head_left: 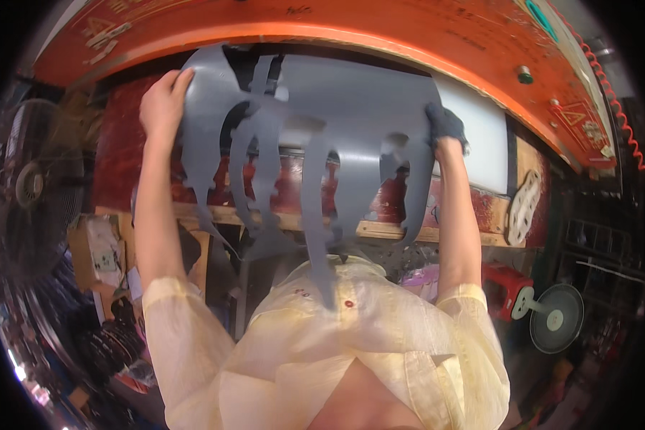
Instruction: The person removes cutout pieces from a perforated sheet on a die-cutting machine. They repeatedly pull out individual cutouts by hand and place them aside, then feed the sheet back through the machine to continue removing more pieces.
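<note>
Hands raised, the person holds a grey sheet [351,115] with shoe-sole shapes cut out of it, stretched between both fists in front of an orange-red machine frame [380,36]. The bare left hand [163,100] is clenched on the sheet's left edge, fingers curled over the rim. The right hand [444,125], in a dark glove, grasps the opposite edge. The sheet's long axis runs from one hand to the other, roughly level, and its leftover strips [319,215] hang down from between the hands toward the person's pale yellow shirt [322,358], the longest ending in a point just above the chest. Behind the sheet, near the right hand, lies a white slab [480,136]; below both hands a wooden ledge [380,231] crosses. Open room lies under the strips; the frame curves close above the knuckles.
</note>
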### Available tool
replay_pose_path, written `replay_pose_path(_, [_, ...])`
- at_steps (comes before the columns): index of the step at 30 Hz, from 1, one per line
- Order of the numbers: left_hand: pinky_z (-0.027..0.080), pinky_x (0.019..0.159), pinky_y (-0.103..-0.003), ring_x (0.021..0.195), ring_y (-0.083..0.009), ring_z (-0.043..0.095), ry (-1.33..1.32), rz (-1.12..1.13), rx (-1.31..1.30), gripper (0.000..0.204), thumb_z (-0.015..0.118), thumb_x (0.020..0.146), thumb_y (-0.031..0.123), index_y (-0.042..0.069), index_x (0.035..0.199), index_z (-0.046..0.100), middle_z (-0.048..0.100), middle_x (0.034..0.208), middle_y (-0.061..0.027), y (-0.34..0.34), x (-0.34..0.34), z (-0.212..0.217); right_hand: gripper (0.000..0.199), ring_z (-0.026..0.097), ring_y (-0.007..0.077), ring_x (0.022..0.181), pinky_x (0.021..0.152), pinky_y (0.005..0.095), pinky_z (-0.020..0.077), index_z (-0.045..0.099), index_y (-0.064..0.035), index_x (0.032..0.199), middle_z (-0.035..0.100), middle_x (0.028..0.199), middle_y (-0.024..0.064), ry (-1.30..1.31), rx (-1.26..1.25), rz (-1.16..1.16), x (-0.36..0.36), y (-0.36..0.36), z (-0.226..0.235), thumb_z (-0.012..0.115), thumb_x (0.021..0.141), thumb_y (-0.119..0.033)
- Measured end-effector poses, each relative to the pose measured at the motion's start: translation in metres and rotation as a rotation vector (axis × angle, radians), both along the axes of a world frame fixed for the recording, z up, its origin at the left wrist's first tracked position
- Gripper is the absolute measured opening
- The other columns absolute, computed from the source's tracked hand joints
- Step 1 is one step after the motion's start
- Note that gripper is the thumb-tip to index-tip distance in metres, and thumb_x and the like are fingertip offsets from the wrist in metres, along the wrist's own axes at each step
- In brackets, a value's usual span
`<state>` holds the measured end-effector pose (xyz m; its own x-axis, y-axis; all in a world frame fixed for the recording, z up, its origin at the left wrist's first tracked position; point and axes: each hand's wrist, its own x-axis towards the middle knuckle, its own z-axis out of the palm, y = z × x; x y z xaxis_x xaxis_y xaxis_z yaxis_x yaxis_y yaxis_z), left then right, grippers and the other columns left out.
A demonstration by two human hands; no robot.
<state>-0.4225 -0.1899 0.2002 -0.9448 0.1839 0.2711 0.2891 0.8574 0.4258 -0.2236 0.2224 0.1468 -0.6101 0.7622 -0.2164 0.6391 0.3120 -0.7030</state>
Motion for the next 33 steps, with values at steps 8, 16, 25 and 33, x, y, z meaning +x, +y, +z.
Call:
replay_pose_path(8, [0.048,0.075,-0.037,0.077,-0.0280,0.062,0.454,-0.392,0.450,0.013,0.072,0.076,0.014,0.005,0.082,0.067,0.065,0.081,-0.0086,-0.009,0.181,-0.027,0.038,0.060,0.0375,0.090,0.081,0.0424,0.0476,0.062,-0.0069,0.109,0.063,0.100,0.0220,-0.266,0.196,0.284,0.088,-0.101,0.022,0.057,0.085,-0.036])
replay_pose_path(16, [0.046,0.085,-0.039,0.100,-0.0315,0.057,-0.016,0.051,0.307,0.035,0.065,0.083,0.033,0.006,0.105,0.065,0.064,0.108,-0.0117,-0.012,0.171,-0.132,0.054,0.061,0.0329,0.098,0.086,0.0390,0.0468,0.062,-0.0017,0.109,0.062,0.110,0.0202,0.006,0.284,0.018,0.119,-0.084,-0.053,0.066,0.074,-0.043])
replay_pose_path(25, [0.047,0.068,-0.042,0.077,-0.0357,0.063,-0.276,0.077,0.564,0.034,0.069,0.081,0.030,0.004,0.099,0.057,0.065,0.084,-0.0161,0.018,0.189,-0.155,0.055,0.065,0.0285,0.088,0.078,0.0389,0.0484,0.064,0.0037,0.104,0.068,0.094,0.0194,0.107,-0.258,-0.003,0.132,-0.055,-0.079,0.063,0.078,-0.044])
replay_pose_path(33, [0.044,0.063,-0.042,0.076,-0.0322,0.061,0.174,0.122,0.171,0.026,0.066,0.081,0.029,0.007,0.091,0.057,0.063,0.084,-0.0098,0.021,0.205,-0.181,0.060,0.062,0.0343,0.096,0.085,0.0380,0.0444,0.061,0.0094,0.108,0.065,0.101,0.0254,-0.070,-0.090,0.041,0.146,-0.037,-0.107,0.057,0.083,-0.045])
